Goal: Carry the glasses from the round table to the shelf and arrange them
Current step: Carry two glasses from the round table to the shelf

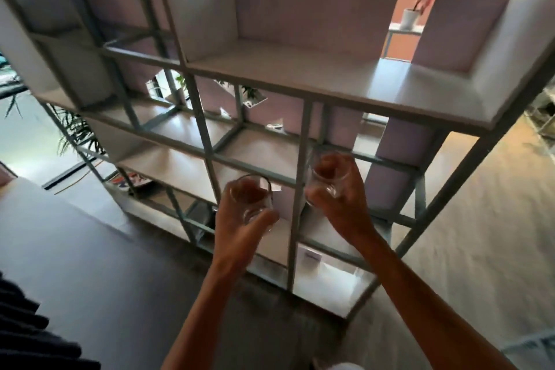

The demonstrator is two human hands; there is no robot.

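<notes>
Two glasses total, one per hand. My left hand (237, 228) has its fingers curled round the left glass (252, 201), and my right hand (345, 204) is wrapped round the right glass (327, 183). Both are held up in front of the shelf (300, 81).

— How do the two glasses look?

— Both are short, clear tumblers, and I see no drink in them. The left glass (251, 201) is nearly upright with its rim open toward the camera, and the left hand (240, 228) holds it from below and around the side.

— And the other one?

— The right glass (329, 182) is gripped by the right hand (341, 201). It is blurred, so I cannot tell its tilt.

— Where is the shelf?

— The shelf (300, 69) is an open unit with a grey metal frame and pale boards. Both glasses are in the air before its lower middle compartments and touch no board.
</notes>
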